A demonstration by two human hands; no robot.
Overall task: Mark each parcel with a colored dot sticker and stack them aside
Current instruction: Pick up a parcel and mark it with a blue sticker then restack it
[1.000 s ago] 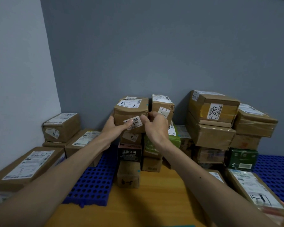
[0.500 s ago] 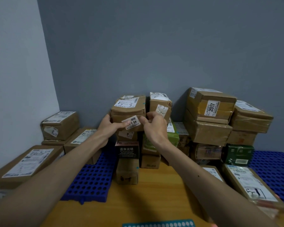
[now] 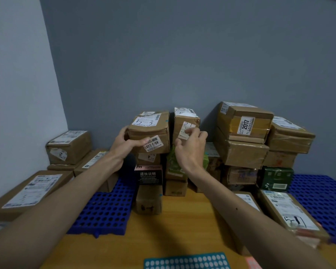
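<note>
Atop the stack [image 3: 149, 176], left hand [image 3: 123, 146] grips the parcel [image 3: 150, 132] (thumb in front); right hand [image 3: 190, 150] has released, grip loose.

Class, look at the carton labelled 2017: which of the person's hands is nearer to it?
Right. The right hand is at the narrow parcel just left of the 2017 carton; the left hand grips the 46-3-3301 parcel, farther left.
</note>
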